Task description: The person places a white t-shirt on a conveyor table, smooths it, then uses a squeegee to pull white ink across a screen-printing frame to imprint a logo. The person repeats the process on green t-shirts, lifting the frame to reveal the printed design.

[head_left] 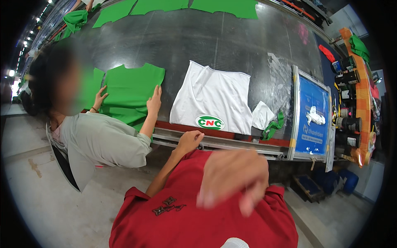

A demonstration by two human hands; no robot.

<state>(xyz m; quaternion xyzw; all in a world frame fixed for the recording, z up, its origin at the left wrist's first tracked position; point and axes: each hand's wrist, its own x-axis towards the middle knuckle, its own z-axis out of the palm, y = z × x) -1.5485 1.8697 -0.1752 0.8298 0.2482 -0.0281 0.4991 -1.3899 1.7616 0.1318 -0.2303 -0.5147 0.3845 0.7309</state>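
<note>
A white cloth panel [215,95] with a green, red and white oval print near its front edge lies flat on the long dark table [198,37]. At the table's front rail, just below this panel, my left hand [190,140] is loosely curled, with nothing visible in it. My right hand [235,177] is raised in front of my red shirt, apart from the table; motion blurs its fingers. To the right of the panel lie a small white rag [263,115] and a crumpled green scrap [273,126].
A co-worker in a grey top [103,138] rests both hands on a green cloth panel [133,91] at left. More green panels [159,5] line the far edge. A blue-meshed printing screen [312,103] stands at right, beside several dark tubs [348,93] on an orange-covered shelf.
</note>
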